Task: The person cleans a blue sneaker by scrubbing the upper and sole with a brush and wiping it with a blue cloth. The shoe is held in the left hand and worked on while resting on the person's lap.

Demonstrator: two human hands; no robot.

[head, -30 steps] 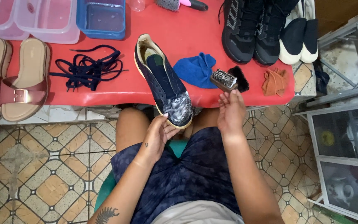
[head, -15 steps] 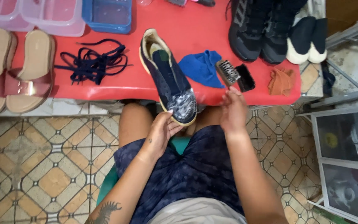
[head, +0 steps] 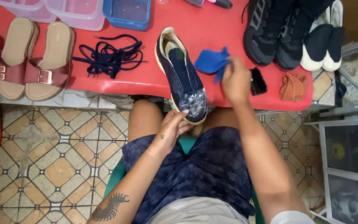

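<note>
Navy shoe, soapy toe in left-hand fingers; right fingers gripping blue cloth.

One head-worn camera, looking steeply down from close above the seated person's lap, facing forward over the knees onto the red table edge and tiled floor.

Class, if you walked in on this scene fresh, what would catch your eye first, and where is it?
A navy shoe with a foamy toe juts over the near edge of the red table, steadied by the left hand. Beside it, the right hand grips a blue cloth. Loose dark laces lie further left.
</note>
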